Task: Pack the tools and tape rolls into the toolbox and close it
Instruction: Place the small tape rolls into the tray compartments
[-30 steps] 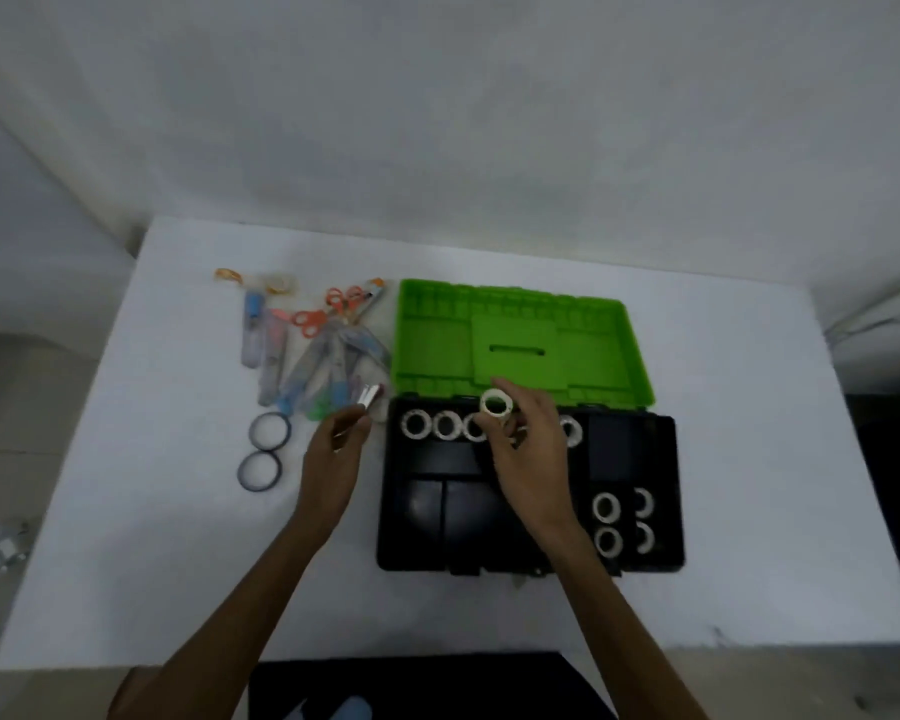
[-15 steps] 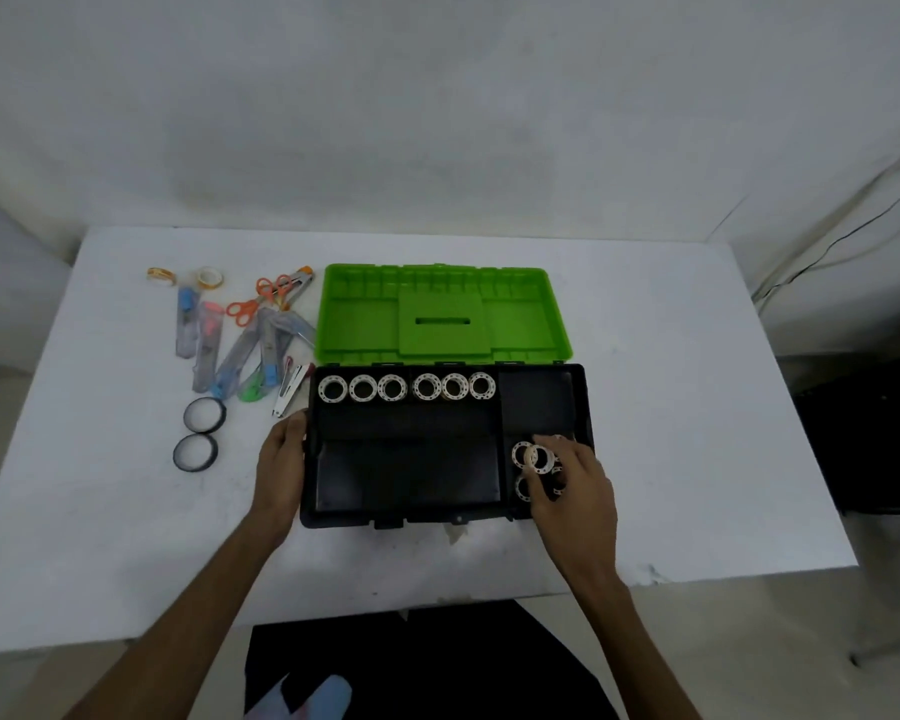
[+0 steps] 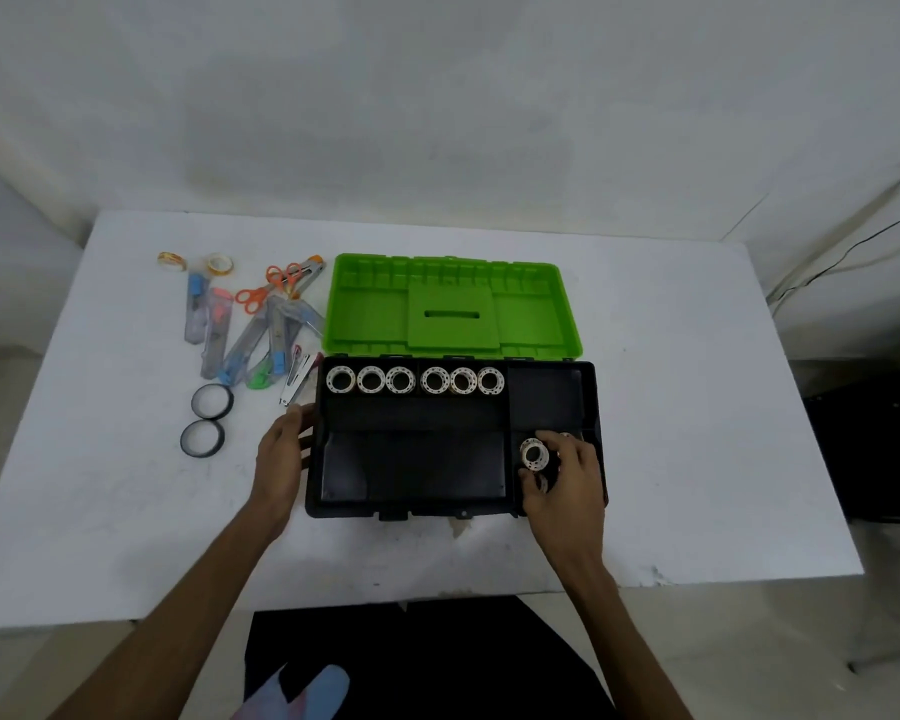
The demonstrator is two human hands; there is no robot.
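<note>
White walls enclose a white table that carries all the items. The right hand is over the front right compartment of the toolbox, fingers pinched around a white tape roll; the roll is turned so its open core faces up toward the camera. Other rolls lie partly hidden under that hand. The left hand rests with fingers loosely spread against the left wall of the toolbox and holds nothing; it appears to steady the box.

Handling, judged from appearance: the tape roll is small, light and rigid. Grip it by the outer rim between thumb and fingertips; light pressure should suffice. Its smooth round side may let it roll if set on edge, so seat it with the core axis vertical.

Six white rolls stand side by side in the rear strip of the black tray, touching or nearly so, each core facing up. The row runs left to right, parallel to the long axis of the toolbox. The green lid lies fully open behind the tray, inner face up.

Left of the toolbox, outside it, lie two black tape rings, flat on the table, and a pile of cutters, with orange scissors among them. Most cutters point diagonally away from the person. Two small yellowish rolls sit at the far left. These items remain to be packed.
</note>
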